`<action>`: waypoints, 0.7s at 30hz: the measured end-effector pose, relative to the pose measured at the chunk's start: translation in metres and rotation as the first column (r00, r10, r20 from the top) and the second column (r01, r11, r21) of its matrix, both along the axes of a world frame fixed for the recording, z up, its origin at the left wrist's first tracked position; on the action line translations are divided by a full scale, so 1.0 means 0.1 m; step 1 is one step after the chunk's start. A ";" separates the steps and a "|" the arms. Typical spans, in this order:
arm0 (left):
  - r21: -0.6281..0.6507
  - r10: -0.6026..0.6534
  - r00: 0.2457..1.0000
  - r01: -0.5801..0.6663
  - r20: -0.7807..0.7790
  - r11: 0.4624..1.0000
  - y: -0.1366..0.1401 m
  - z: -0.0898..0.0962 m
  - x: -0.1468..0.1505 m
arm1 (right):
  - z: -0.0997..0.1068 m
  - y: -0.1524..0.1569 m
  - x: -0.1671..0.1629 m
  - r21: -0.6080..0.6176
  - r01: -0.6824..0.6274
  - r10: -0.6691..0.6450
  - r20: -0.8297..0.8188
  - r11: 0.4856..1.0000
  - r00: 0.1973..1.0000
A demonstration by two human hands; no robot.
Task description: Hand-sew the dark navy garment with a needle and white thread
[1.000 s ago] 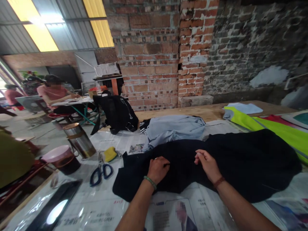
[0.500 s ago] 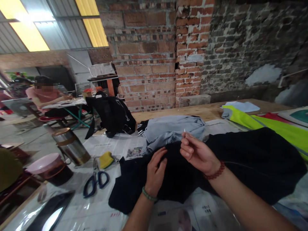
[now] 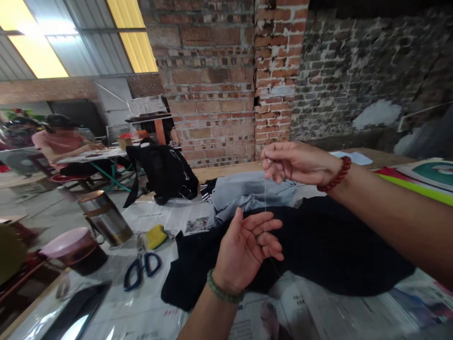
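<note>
My right hand [image 3: 292, 163], with a red bead bracelet, is raised with thumb and fingers pinched on what looks like a sewing needle [image 3: 269, 161]. A thin pale thread [image 3: 265, 196] hangs straight down from it. My left hand [image 3: 249, 248], wearing a ring and a green bead bracelet, is below it, palm up, fingers spread. The thread passes in front of or over its fingers; I cannot tell whether they touch. Beneath both hands a dark garment [image 3: 318, 245] lies across the table, with a grey-blue garment [image 3: 244, 189] behind it.
On the left are scissors [image 3: 143, 269], a yellow object [image 3: 155, 236], a steel flask [image 3: 106, 218], a pink-lidded container [image 3: 76, 250] and a dark flat device [image 3: 76, 311]. A black backpack [image 3: 161, 172] stands behind. An iron [image 3: 433, 171] sits right. A person [image 3: 62, 141] sits farther off.
My right hand has risen with the needle, drawing the thread upright. My left hand has lifted off the dark garment and turned palm up, its fingers spreading.
</note>
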State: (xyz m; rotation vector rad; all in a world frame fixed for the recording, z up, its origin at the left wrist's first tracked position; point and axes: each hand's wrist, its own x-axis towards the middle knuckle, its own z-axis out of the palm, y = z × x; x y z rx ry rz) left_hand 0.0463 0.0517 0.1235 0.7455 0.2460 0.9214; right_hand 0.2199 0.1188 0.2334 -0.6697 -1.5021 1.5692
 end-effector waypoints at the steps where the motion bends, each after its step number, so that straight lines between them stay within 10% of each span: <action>1: -0.005 -0.017 1.000 0.017 -0.006 1.000 -0.03 0.02 -0.01 | 0.05 0.02 0.03 0.013 0.022 -0.022 0.005 1.000 1.000; 21: -0.115 -0.074 0.982 0.055 -0.174 0.992 -0.28 0.13 -0.37 | 0.24 0.37 0.67 0.036 0.544 -0.542 -0.059 0.838 0.839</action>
